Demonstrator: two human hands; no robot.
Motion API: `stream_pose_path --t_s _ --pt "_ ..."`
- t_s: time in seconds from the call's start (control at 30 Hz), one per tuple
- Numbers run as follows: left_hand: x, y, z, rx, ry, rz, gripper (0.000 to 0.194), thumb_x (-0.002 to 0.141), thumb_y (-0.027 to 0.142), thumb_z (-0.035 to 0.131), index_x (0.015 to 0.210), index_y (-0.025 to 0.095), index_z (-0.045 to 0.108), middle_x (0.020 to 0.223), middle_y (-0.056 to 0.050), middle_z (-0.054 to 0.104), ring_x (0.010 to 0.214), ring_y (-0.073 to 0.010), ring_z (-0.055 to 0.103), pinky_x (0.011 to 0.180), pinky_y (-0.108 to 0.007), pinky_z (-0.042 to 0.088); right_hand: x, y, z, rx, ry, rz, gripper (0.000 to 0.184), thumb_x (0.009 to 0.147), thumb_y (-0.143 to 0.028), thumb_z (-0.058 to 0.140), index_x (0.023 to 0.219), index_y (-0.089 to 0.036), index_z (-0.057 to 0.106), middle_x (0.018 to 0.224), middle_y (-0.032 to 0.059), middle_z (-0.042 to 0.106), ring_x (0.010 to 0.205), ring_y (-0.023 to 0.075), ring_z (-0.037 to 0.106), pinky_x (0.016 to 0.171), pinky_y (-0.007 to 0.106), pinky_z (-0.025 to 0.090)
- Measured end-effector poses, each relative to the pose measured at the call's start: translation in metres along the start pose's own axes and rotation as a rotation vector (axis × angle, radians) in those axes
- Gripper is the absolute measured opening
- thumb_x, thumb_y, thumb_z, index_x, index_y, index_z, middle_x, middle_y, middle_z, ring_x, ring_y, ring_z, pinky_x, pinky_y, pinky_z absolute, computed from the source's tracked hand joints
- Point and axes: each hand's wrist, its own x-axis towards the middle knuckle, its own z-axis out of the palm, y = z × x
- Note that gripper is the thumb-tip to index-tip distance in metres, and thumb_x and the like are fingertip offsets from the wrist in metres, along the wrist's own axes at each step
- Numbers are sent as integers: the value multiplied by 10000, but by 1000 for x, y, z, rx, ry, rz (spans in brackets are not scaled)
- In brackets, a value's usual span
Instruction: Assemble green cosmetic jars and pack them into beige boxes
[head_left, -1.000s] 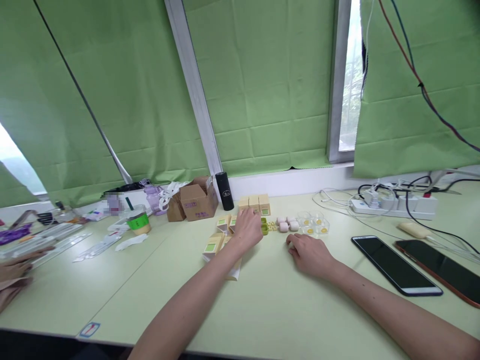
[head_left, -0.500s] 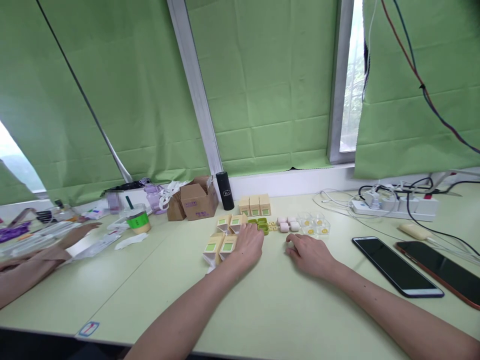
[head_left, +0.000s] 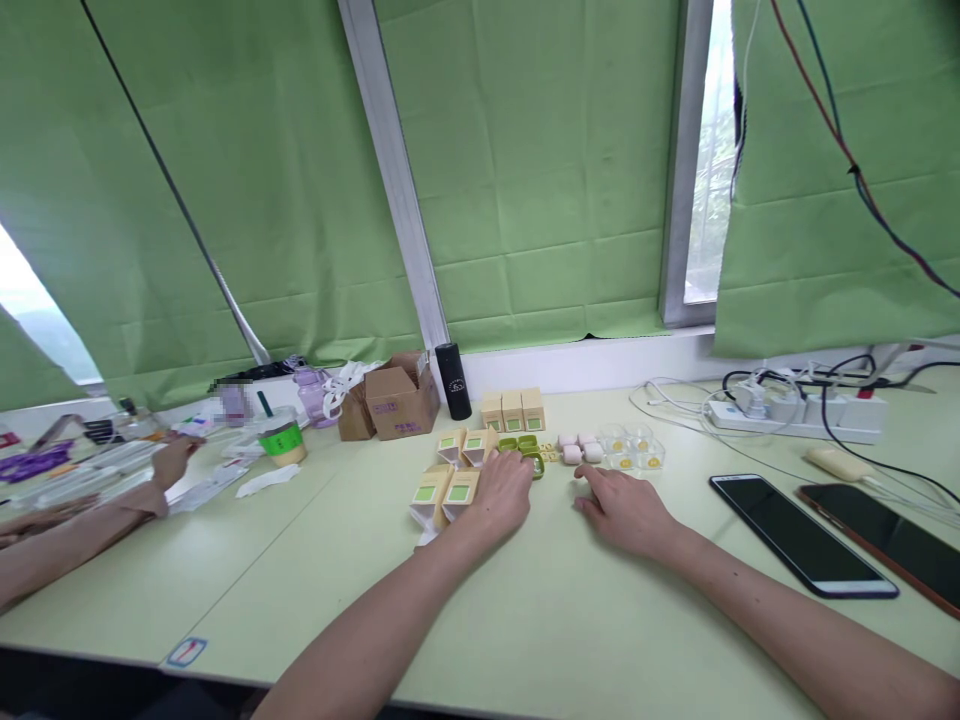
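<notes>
My left hand (head_left: 501, 494) rests palm down on the pale green table (head_left: 525, 620), fingers curled toward small green cases (head_left: 519, 444); whether it grips one is hidden. Just left of it lie flattened yellow cartons with green labels (head_left: 442, 489). Three upright yellow boxes (head_left: 513, 409) stand in a row behind. My right hand (head_left: 624, 507) lies on the table with fingers loosely bent, forefinger pointing toward the pink cases (head_left: 580, 447). Clear cases with yellow dots (head_left: 631, 449) sit to the right of those.
Two phones (head_left: 799, 534) lie at the right, a power strip with cables (head_left: 799, 413) behind them. A black cylinder (head_left: 452, 381), brown cardboard boxes (head_left: 390, 402) and a green-banded cup (head_left: 280, 440) stand at the back. Another person's hand (head_left: 174, 459) reaches over plastic packets at the left.
My left hand drew back from the upright yellow boxes to the green cases beside the flat cartons. The other person's hand reached further in at the left. My right hand barely moved.
</notes>
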Motion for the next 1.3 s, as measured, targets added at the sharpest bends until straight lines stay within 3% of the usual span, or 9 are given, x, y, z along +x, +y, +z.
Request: stream_pose_path --t_s 0.4,0.7,0.9,1.1,1.3 --pt "-8 9 -8 32 71 62 303 742 -79 513 880 152 653 934 -108 708 924 -265 647 857 -400 432 2 0 2 70 112 -10 301 962 -337 555 1240 -231 600 1041 74 751 892 256 695 635 308 341" --pt "-20 26 -11 -50 244 173 259 694 -49 549 833 164 601 878 -102 674 840 -257 618 826 -415 418 3 5 12 240 291 -82 367 936 -292 599 1295 -258 527 1264 80 684 1053 254 677 729 340 469" --pt "-23 30 -11 -85 303 217 230 722 -21 554 835 177 578 855 -84 666 809 -240 606 794 -402 396 4 5 16 368 312 -129 407 903 -255 610 1299 -272 521 1185 69 701 907 224 711 725 353 530" --pt "-23 25 -11 -214 470 229 126 848 87 556 909 195 572 850 -67 669 806 -240 599 765 -405 382 9 7 17 526 424 -166 387 894 -234 590 1274 -280 533 1190 70 702 995 241 697 712 365 590" --pt "-21 16 -12 -380 650 222 342 810 73 558 1126 202 551 1043 -94 700 974 -282 627 854 -447 434 5 -1 7 660 530 -217 376 900 -229 587 1269 -284 547 1216 72 687 1010 233 691 685 342 620"
